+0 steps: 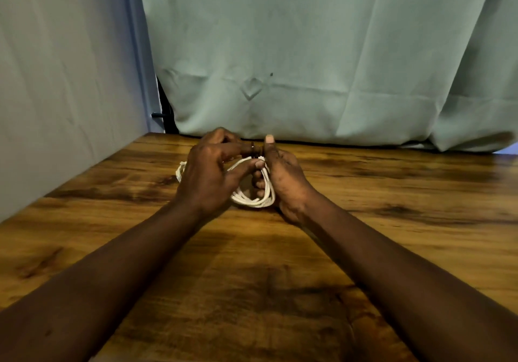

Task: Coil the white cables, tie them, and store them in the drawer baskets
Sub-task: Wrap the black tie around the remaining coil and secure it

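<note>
A coiled white cable (253, 199) rests on the wooden table (364, 207) between both hands. My right hand (283, 182) is wrapped around the coil's right side, thumb pointing up. My left hand (208, 176) covers the coil's left part, its thumb pressing a strand near the top. A small dark band-like thing (253, 150) sits between the fingertips of both hands above the coil; what it is cannot be told. A loop of cable (180, 172) pokes out left of my left hand. No drawer or basket is in sight.
A pale green cloth (308, 53) hangs behind the table's far edge. A grey-white cloth wall (61, 81) runs along the table's left edge. A black frame piece (165, 109) shows in the gap between them.
</note>
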A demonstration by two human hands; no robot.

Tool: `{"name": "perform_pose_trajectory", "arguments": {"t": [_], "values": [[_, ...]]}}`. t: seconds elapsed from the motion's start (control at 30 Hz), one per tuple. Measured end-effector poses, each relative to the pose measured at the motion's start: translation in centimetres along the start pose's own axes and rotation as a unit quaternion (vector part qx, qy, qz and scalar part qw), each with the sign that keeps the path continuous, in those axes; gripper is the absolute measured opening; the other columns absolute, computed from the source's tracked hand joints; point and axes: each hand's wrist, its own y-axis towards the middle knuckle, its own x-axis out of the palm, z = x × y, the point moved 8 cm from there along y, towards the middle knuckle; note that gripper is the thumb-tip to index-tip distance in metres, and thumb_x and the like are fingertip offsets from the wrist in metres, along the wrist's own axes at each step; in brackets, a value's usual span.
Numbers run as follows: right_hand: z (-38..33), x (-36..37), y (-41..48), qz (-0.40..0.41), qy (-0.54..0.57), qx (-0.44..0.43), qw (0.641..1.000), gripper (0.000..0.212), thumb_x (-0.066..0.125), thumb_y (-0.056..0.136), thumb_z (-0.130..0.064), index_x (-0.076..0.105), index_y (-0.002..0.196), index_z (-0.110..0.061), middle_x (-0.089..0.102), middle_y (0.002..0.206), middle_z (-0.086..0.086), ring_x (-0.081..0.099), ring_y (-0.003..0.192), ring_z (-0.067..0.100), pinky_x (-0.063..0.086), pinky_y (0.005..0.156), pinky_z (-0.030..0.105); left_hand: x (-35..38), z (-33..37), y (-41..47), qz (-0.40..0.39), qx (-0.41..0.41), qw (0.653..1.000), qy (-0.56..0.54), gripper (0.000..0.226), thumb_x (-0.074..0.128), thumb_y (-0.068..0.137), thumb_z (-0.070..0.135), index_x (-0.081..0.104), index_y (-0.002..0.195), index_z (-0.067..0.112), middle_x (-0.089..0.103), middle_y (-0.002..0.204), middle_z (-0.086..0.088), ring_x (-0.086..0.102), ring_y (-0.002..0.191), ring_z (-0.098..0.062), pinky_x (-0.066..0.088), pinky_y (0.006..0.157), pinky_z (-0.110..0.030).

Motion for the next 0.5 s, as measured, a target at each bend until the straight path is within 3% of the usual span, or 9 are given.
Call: {"name": "perform_pose_trajectory", "arguments": {"t": [0.07, 0.13, 0.3, 0.4, 0.5], "values": [[0.2, 0.5, -0.1, -0.014, 0.041, 0.017, 0.999, 0.030, 0.042, 0.110, -0.024, 0.065, 0.113, -0.004, 0.052, 0.059, 0.000, 0.047, 0.050, 0.010, 0.041, 0.047, 0.023, -0.7, -0.5, 0.0, 0.041, -0.047, 0.997, -0.039, 0.028, 0.087, 0.079, 0.028, 0.079, 0.106, 0.023, 0.069, 0.093, 0.007, 0.067, 0.090, -0.014, 0.056, 0.078, -0.041], [0.1, 0.9, -0.1, -0.026, 0.071, 0.012, 0.997, 0.024, 0.042, 0.106, -0.010, 0.062, 0.116, -0.002, 0.056, 0.067, 0.004, 0.052, 0.058, 0.013, 0.046, 0.054, 0.025, -1.2, -0.9, 0.0, 0.069, -0.082, 0.992, -0.071, 0.024, 0.088, 0.077, 0.021, 0.080, 0.100, 0.021, 0.075, 0.090, 0.007, 0.070, 0.085, -0.012, 0.057, 0.075, -0.034], [0.3, 1.1, 0.1, -0.043, 0.067, -0.012, 0.997, 0.015, 0.056, 0.103, -0.010, 0.071, 0.104, -0.009, 0.076, 0.090, 0.012, 0.073, 0.080, 0.022, 0.060, 0.073, 0.035, -1.9, -0.1, 0.3, 0.072, -0.020, 0.997, -0.007, 0.015, 0.078, 0.087, 0.014, 0.081, 0.102, 0.015, 0.076, 0.096, 0.006, 0.070, 0.087, -0.004, 0.054, 0.077, -0.023], [0.5, 0.8, 0.1, -0.019, 0.023, -0.013, 0.999, 0.017, 0.065, 0.099, -0.008, 0.069, 0.115, -0.006, 0.078, 0.098, 0.013, 0.075, 0.081, 0.020, 0.059, 0.064, 0.031, -2.0, -0.2, 0.4, 0.076, -0.015, 0.997, 0.018, 0.015, 0.075, 0.090, 0.015, 0.081, 0.104, 0.016, 0.074, 0.096, 0.006, 0.069, 0.087, -0.002, 0.055, 0.078, -0.023], [0.6, 0.4, 0.0, 0.005, 0.022, -0.017, 1.000, 0.030, 0.072, 0.093, -0.004, 0.063, 0.121, -0.002, 0.079, 0.096, 0.015, 0.076, 0.076, 0.024, 0.061, 0.064, 0.038, -2.3, -0.5, 0.5, 0.081, -0.036, 0.996, 0.021, 0.014, 0.073, 0.093, 0.018, 0.081, 0.105, 0.018, 0.073, 0.094, 0.007, 0.068, 0.084, -0.002, 0.057, 0.075, -0.027]]}}
